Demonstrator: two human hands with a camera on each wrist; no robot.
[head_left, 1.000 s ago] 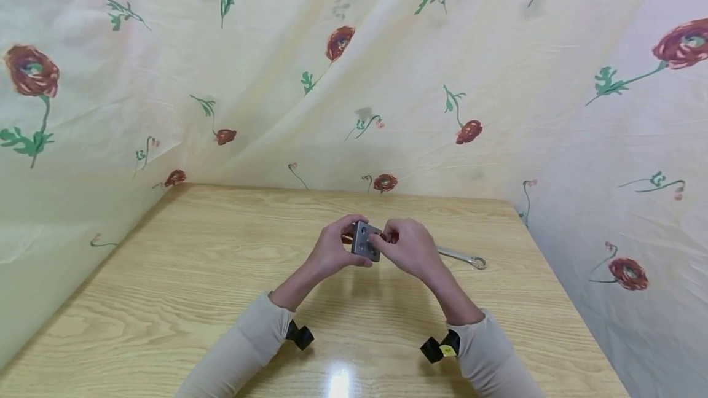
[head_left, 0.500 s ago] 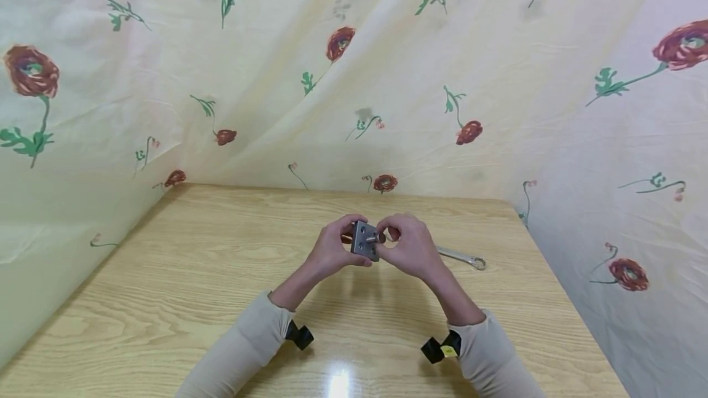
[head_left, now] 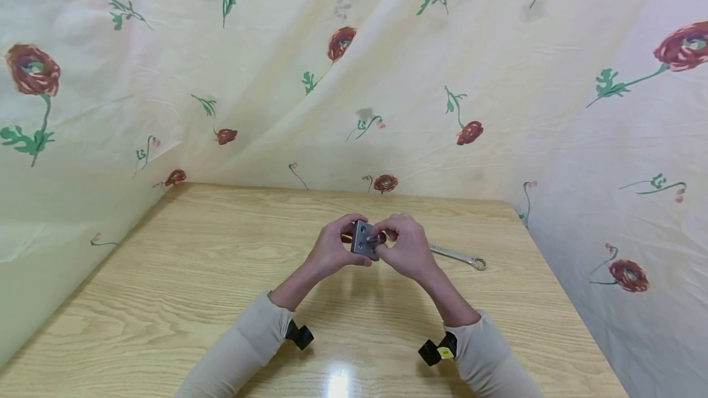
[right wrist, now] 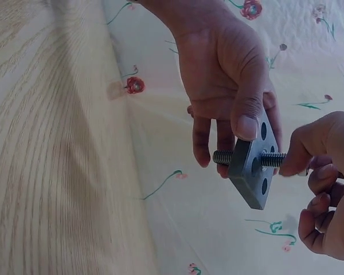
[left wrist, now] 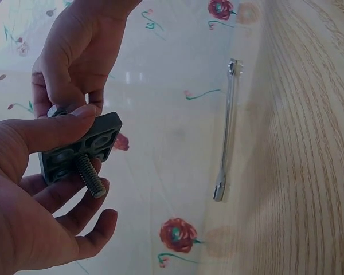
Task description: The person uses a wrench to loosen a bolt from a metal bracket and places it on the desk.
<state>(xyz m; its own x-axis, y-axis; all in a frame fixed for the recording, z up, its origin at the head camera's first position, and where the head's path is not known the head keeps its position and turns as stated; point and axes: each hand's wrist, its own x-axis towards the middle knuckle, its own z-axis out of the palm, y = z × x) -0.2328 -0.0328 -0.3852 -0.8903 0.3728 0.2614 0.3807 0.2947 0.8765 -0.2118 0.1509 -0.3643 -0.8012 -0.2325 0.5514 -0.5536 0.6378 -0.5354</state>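
A square grey plate (head_left: 362, 240) with several holes is held up above the table, its edges gripped by my left hand (head_left: 330, 249). A threaded bolt (left wrist: 90, 175) passes through the plate; its end sticks out on the left side in the left wrist view. In the right wrist view the bolt (right wrist: 273, 160) shows thread on both sides of the plate (right wrist: 253, 166). My right hand (head_left: 408, 247) pinches the bolt's head end between thumb and forefinger. The head itself is mostly hidden by those fingers.
A silver combination wrench (head_left: 458, 256) lies on the wooden table (head_left: 232, 250) to the right of my right hand. Flower-patterned cloth (head_left: 276, 78) hangs behind the table and at both sides.
My right fingers have shifted on the bolt, opening away from it half a second ago and now pinching it again. The left hand and plate stay nearly still.
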